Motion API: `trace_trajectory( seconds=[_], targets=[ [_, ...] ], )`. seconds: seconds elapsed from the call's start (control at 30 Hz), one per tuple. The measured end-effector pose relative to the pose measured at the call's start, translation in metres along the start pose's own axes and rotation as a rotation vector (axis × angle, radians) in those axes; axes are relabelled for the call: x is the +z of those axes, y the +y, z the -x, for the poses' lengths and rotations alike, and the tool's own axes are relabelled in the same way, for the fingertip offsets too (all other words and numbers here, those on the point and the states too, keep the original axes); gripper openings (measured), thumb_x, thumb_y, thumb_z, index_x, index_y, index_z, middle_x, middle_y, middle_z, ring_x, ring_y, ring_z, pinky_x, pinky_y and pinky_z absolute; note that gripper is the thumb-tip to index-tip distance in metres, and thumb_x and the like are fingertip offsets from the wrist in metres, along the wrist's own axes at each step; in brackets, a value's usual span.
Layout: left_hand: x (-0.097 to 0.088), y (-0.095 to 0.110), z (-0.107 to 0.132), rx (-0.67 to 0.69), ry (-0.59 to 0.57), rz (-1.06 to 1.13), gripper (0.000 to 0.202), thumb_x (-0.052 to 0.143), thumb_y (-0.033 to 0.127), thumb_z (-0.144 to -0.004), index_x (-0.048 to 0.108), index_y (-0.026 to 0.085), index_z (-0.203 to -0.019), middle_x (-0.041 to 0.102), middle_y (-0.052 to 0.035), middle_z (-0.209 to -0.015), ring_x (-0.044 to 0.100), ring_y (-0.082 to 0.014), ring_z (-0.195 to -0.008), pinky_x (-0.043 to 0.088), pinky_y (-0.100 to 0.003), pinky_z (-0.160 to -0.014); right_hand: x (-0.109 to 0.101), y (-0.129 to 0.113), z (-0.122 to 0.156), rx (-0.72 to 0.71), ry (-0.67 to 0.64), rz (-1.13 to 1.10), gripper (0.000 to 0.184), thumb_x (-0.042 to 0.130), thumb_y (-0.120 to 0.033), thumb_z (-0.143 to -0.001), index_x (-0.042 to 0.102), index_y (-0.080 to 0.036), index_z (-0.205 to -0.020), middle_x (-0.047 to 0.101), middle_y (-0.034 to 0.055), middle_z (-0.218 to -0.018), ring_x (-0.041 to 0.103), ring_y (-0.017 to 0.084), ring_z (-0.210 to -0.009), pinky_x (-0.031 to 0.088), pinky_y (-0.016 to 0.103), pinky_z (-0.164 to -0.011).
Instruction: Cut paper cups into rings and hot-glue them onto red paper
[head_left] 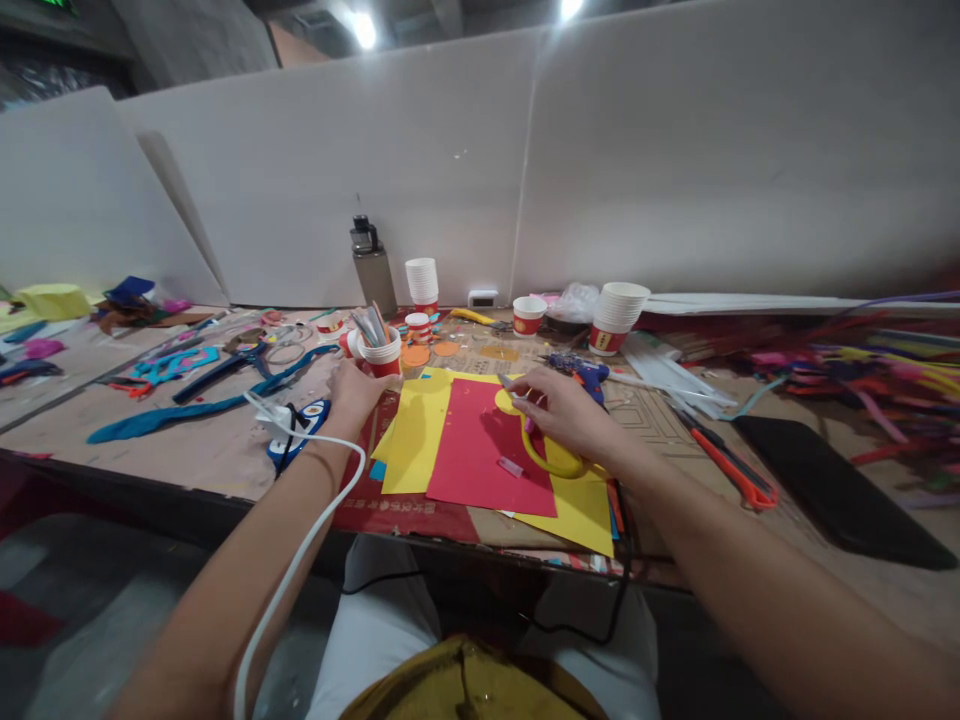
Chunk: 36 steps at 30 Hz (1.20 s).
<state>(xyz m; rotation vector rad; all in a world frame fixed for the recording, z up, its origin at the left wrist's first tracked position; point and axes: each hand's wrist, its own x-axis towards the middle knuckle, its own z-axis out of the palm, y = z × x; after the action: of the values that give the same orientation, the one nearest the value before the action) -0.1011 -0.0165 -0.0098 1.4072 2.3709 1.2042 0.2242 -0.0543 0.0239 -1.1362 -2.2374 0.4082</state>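
Paper cup point(384, 354) clamped in my left grip point(357, 388), yellow scissors point(559, 470) pinched in right grip point(559, 405). Apparent step: tool handling; next requires steadiness.

honestly a low lane over the red sheet point(472, 450) looks doable from the near side, but the filled cup point(383, 364) blocks its far-left side and yellow scissors point(556, 468) crowd the right.

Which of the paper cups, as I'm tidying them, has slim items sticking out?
The cup at the left hand; slim items poke above its rim, unlike the other cups.
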Motion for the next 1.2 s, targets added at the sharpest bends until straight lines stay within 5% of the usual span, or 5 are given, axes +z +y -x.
trace_trajectory(
  seconds=[0.13, 0.3, 0.67, 1.03, 1.2],
  targets=[
    [-0.005, -0.001, 0.008, 0.037, 0.118, -0.088, 0.054, 0.083, 0.049, -0.051, 0.053, 0.019, -0.084, 0.063, -0.0113, -0.098, 0.060, -0.0304, -0.100, 0.045, -0.045, -0.089, -0.002, -0.003, 0.000, -0.001, -0.007, -0.010, 0.015, 0.059, -0.020, -0.087, 0.068, -0.017, -0.098, 0.065, 0.0079, -0.094, 0.060, 0.017, -0.078, 0.049, 0.033, -0.074],
    [-0.015, 0.017, 0.034, 0.138, -0.005, 0.001, 0.032, 0.075, 0.037, -0.066, 0.047, 0.021, -0.068, 0.055, -0.0010, -0.072, 0.056, -0.0193, -0.073, 0.044, -0.034, -0.072, -0.002, -0.005, 0.001, -0.011, 0.006, -0.007, 0.012, 0.060, -0.020, -0.086, 0.069, -0.018, -0.094, 0.065, 0.0069, -0.092, 0.060, 0.016, -0.075, 0.049, 0.032, -0.073],
    [0.000, 0.145, 0.092, 0.658, -0.375, 0.415, 0.019, 0.065, 0.025, -0.077, 0.051, 0.018, -0.067, 0.054, 0.0031, -0.063, 0.049, -0.0109, -0.059, 0.036, -0.025, -0.057, 0.000, -0.004, 0.000, -0.017, 0.050, 0.001, 0.014, 0.058, -0.013, -0.084, 0.067, -0.015, -0.095, 0.065, 0.0073, -0.090, 0.059, 0.015, -0.075, 0.047, 0.028, -0.070],
    [0.042, 0.104, 0.064, 0.625, -0.311, 0.418, 0.017, 0.065, 0.027, -0.078, 0.054, 0.019, -0.068, 0.059, 0.0011, -0.065, 0.053, -0.0125, -0.061, 0.039, -0.026, -0.060, -0.060, 0.032, -0.009, 0.263, 0.483, -0.025, 0.019, 0.056, -0.029, -0.085, 0.070, -0.018, -0.092, 0.071, 0.0066, -0.088, 0.064, 0.019, -0.079, 0.050, 0.032, -0.074],
    [0.034, 0.112, 0.071, 0.734, -0.342, 0.395, 0.014, 0.064, 0.024, -0.080, 0.055, 0.020, -0.069, 0.061, 0.0000, -0.069, 0.055, -0.0133, -0.066, 0.042, -0.026, -0.064, -0.108, 0.069, -0.033, 0.244, 0.550, 0.467, 0.022, 0.052, -0.027, -0.086, 0.071, -0.017, -0.091, 0.067, 0.0121, -0.094, 0.059, 0.025, -0.091, 0.047, 0.039, -0.085]
  ],
)
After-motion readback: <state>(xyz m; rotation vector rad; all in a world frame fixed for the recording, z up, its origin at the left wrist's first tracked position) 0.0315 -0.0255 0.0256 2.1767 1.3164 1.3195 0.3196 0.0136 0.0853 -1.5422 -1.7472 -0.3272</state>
